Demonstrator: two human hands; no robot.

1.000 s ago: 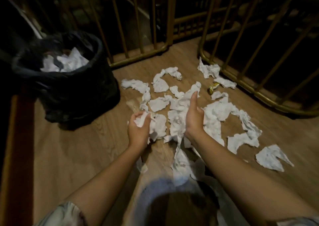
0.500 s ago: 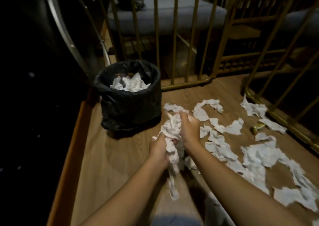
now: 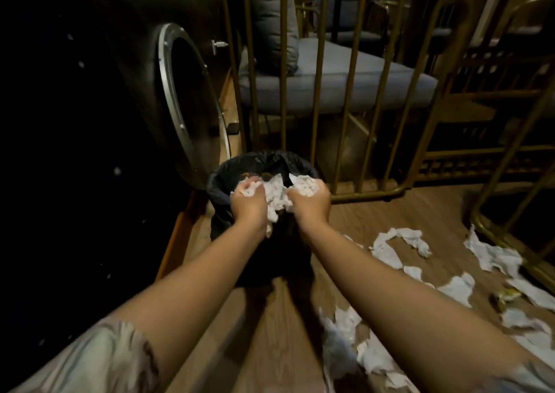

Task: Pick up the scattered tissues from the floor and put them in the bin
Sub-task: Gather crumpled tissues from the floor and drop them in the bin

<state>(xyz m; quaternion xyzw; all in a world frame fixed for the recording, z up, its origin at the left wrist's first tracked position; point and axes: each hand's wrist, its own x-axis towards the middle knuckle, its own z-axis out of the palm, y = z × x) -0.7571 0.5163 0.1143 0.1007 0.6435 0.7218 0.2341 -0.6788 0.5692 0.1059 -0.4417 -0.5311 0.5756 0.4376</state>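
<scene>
Underfoot, wooden floor [image 3: 270, 341], running from 6 o'clock up to the gold railing [image 3: 318, 86] at 12 and 3 o'clock. Behind the bars, a grey cushioned seat [image 3: 345, 83]. At 9 to 10 o'clock, a dark round drum with a metal rim [image 3: 168, 92]. Near centre, toward 11 o'clock, black-lined bin [image 3: 219, 188], mouth upward. Scattered tissues [image 3: 390, 248] strewn over the floor from 3 to 5 o'clock, well apart from the bin. Over the bin's mouth, a wad of tissues [image 3: 276, 200] stretched between both hands. Left hand [image 3: 247, 205]: fingers curled round one end of the wad. Right hand [image 3: 310, 202]: fingers clenched on the other end.
</scene>
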